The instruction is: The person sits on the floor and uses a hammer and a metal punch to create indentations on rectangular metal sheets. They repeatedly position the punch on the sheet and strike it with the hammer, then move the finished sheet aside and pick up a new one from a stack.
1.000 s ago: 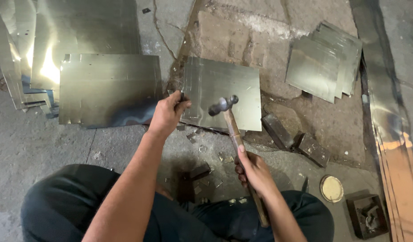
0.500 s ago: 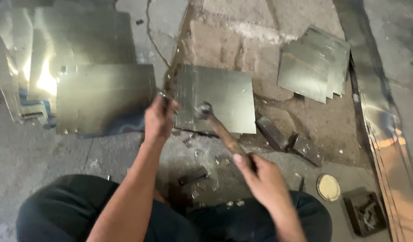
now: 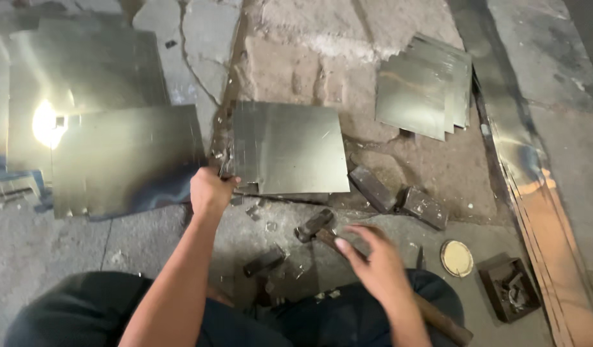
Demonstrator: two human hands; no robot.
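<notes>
A stack of square shiny metal sheets (image 3: 296, 144) lies on the stone floor in front of me. My left hand (image 3: 209, 189) is closed in a fist at the stack's lower left corner, gripping its edge; what else the fist holds is hidden. A hammer (image 3: 312, 225) lies on the floor below the stack, its wooden handle running down to the right across my lap. My right hand (image 3: 373, 257) rests over that handle with the fingers loosely spread.
Large metal sheets (image 3: 116, 160) lie to the left, one with a bright glare. A fanned pile of smaller sheets (image 3: 425, 90) sits upper right. Dark metal blocks (image 3: 399, 196), a round tin lid (image 3: 456, 258), a small dark box (image 3: 508, 289) and long metal strips (image 3: 534, 193) lie to the right.
The hammer has come down from above the sheet stack to the floor, and my right hand has loosened on its handle. My left hand stays at the stack's corner.
</notes>
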